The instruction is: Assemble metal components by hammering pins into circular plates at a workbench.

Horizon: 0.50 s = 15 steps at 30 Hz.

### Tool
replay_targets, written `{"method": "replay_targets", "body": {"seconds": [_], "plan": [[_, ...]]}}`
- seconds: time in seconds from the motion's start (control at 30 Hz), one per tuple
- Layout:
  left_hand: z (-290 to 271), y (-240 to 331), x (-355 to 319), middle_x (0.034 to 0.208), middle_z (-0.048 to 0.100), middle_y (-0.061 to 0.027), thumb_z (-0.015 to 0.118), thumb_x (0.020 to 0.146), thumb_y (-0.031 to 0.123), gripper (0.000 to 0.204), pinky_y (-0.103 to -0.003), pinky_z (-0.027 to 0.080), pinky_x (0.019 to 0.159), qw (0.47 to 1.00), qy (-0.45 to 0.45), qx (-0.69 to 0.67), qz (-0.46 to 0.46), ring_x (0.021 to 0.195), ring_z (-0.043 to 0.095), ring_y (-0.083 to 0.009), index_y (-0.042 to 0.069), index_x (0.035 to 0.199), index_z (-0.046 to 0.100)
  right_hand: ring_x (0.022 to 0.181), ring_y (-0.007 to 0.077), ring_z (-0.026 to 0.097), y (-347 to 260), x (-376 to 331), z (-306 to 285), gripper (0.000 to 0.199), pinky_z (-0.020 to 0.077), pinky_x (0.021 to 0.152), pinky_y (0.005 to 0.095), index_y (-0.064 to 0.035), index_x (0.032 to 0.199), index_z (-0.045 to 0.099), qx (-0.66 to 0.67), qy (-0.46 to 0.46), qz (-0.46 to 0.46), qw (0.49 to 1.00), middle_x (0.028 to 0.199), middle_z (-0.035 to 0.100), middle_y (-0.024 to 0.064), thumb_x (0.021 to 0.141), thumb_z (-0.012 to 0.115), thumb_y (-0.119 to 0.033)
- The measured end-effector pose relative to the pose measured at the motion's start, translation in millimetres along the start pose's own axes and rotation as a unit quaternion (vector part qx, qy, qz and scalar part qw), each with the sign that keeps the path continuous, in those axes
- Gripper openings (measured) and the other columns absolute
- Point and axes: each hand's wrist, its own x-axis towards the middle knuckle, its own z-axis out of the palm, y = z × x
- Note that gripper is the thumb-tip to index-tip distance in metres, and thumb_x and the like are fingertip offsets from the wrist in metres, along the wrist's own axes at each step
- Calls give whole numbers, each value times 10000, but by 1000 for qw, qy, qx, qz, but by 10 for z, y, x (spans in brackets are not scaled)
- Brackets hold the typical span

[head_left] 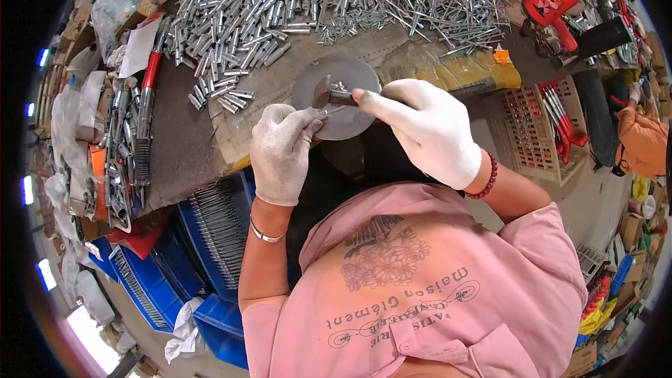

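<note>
Over a round grey metal disc [348, 123] at the bench's near edge, both my gloved hands work close together. My right hand [435, 126] is closed round the short handle of a small hammer, its dark blocky head [323, 91] above the disc. Just left of it, my left hand [282, 147] pinches a small metal pin [325, 113], mostly hidden by the fingertips. A few tiny metal parts [340, 87] show beside the hammer head; whether they lie on the disc or on the tool I cannot tell.
A large heap of metal tubes and rods [273, 0] covers the back of the bench. Tools, including a red-handled one [151, 70], lie left. Blue bins [210, 238] stand below. At right are a red container [553, 0], a plastic crate [514, 133] and another person [640, 133].
</note>
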Motion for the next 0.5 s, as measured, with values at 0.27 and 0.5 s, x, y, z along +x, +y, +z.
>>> {"method": "replay_targets", "body": {"seconds": [0.27, 0.5], "plan": [[-16, -11, -31, 876, 666, -111, 857, 801, -13, 219, -409, 548, 686, 999, -6, -27, -32, 789, 680, -306, 74, 990, 790, 854, 318, 693, 52, -29, 27, 462, 557, 731, 404, -151, 1390, 720, 38, -23, 14, 999, 1013, 682, 102, 946, 701, -22], [-55, -10, -37, 878, 659, -102, 862, 792, -31, 233, -387, 550, 691, 999, -6, -51, 3, 802, 684, -287, 57, 999, 805, 1002, 334, 678, 325, 126, 182, 404, 556, 843, 429, -125, 1310, 728, 19, -14, 16, 1000, 1049, 659, 110, 909, 776, -120]]}}
